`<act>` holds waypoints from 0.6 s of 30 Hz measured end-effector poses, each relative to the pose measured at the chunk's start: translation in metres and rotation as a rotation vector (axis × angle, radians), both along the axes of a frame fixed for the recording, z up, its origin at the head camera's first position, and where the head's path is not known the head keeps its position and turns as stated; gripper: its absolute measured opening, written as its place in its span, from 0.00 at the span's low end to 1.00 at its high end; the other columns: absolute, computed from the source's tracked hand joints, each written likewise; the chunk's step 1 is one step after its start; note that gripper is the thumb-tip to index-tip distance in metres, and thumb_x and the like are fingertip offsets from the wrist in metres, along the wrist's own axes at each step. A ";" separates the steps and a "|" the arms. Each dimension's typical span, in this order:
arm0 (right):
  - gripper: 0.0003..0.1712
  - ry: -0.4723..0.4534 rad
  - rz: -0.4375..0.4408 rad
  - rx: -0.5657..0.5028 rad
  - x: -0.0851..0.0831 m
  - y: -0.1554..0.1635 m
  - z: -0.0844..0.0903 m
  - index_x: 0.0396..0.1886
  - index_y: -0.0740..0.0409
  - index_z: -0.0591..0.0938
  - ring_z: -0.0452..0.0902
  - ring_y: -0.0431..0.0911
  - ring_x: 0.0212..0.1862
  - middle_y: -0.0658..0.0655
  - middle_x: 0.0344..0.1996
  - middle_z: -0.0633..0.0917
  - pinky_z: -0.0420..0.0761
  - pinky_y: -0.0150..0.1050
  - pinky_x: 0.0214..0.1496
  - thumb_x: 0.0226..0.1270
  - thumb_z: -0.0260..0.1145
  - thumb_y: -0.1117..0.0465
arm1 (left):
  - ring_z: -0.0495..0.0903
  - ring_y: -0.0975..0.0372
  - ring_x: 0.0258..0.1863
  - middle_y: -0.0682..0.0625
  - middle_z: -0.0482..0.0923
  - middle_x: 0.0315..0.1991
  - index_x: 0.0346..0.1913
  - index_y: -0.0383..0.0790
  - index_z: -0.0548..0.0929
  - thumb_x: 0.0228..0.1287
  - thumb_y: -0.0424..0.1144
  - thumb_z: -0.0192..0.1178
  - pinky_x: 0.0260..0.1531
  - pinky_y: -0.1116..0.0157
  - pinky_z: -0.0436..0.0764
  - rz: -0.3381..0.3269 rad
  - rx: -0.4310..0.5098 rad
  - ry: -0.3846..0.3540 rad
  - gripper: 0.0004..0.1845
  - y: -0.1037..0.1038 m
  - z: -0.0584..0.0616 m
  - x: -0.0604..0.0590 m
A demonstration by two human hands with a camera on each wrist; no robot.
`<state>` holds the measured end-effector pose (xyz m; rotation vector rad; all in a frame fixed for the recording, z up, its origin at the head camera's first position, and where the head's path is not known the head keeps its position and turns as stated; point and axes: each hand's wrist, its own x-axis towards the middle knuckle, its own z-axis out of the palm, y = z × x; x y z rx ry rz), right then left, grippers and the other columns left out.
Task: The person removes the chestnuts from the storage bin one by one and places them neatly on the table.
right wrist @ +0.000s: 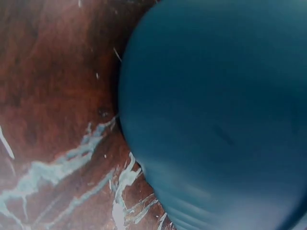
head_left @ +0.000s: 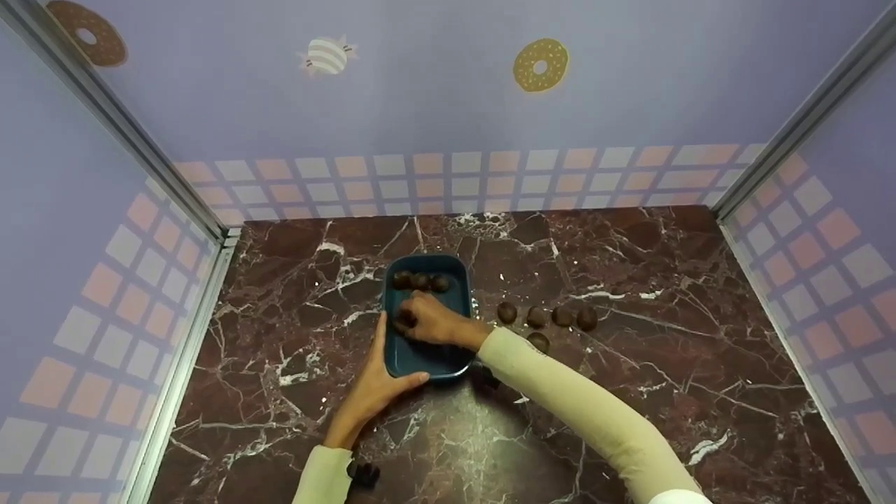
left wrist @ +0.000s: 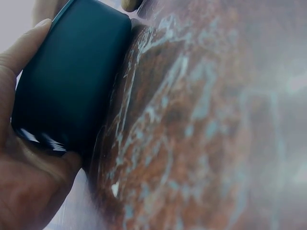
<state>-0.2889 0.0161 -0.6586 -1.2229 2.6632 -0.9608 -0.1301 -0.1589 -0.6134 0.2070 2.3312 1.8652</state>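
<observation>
**One Dish, Nine Brown Balls Counted on the Marble Counter**

We find one dark blue dish (head_left: 458, 297) standing near the middle of the marble counter (head_left: 630, 392), its long side running away from the person. Inside it, along the far end, we count three brown balls (head_left: 420, 281) in a row, close to one another. A fourth ball (head_left: 404, 320) sits lower in the dish at its left side, under the fingers of the right hand (head_left: 434, 323). That hand reaches into the dish from the right with fingers curled about this ball; whether it is fully gripped or only touched we cannot tell from the head view, and the right wrist view shows only the dish's blue surface and counter.

The left hand (head_left: 374, 388) holds the dish at its near left corner: the fingers lie straight along the left wall and the thumb is laid along the near rim. The left wrist view confirms the palm (left wrist: 29, 182) against the outer wall of the dish (left wrist: 67, 86).

To the right of the dish, on the bare counter, we count five more balls: four in a row (head_left: 547, 316) and one ball just below (head_left: 537, 341), beside the right sleeve (head_left: 581, 406). Both sleeves are pale cream.

A small dark object (head_left: 364, 474) lies by the left cuff; we cannot identify it.
</observation>
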 end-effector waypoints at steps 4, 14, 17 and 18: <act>0.10 -0.004 0.012 0.037 0.007 0.006 0.003 0.41 0.52 0.89 0.73 0.46 0.41 0.50 0.34 0.81 0.76 0.40 0.43 0.61 0.80 0.60 | 0.35 0.43 0.89 0.41 0.31 0.91 0.92 0.54 0.36 0.61 0.45 0.85 0.84 0.35 0.42 -0.006 0.013 -0.002 0.74 0.000 0.000 0.000; 0.20 -0.097 -0.006 -0.020 0.066 0.039 0.113 0.59 0.69 0.87 0.77 0.52 0.46 0.63 0.47 0.83 0.80 0.43 0.52 0.68 0.74 0.71 | 0.36 0.44 0.90 0.43 0.30 0.91 0.92 0.51 0.35 0.61 0.43 0.84 0.84 0.36 0.43 -0.009 0.027 -0.013 0.74 0.000 0.002 0.000; 0.20 -0.093 -0.014 -0.021 0.071 0.047 0.117 0.60 0.69 0.86 0.81 0.53 0.47 0.63 0.49 0.82 0.83 0.44 0.53 0.70 0.74 0.70 | 0.35 0.44 0.90 0.43 0.30 0.91 0.92 0.51 0.34 0.62 0.42 0.83 0.84 0.35 0.43 -0.011 0.036 -0.020 0.73 0.000 0.002 0.000; 0.19 -0.089 -0.017 -0.024 0.072 0.049 0.118 0.60 0.68 0.86 0.82 0.53 0.47 0.63 0.49 0.82 0.84 0.44 0.53 0.70 0.74 0.69 | 0.36 0.44 0.90 0.43 0.30 0.91 0.92 0.51 0.34 0.62 0.42 0.84 0.84 0.35 0.44 -0.010 0.039 -0.021 0.73 0.000 0.002 0.000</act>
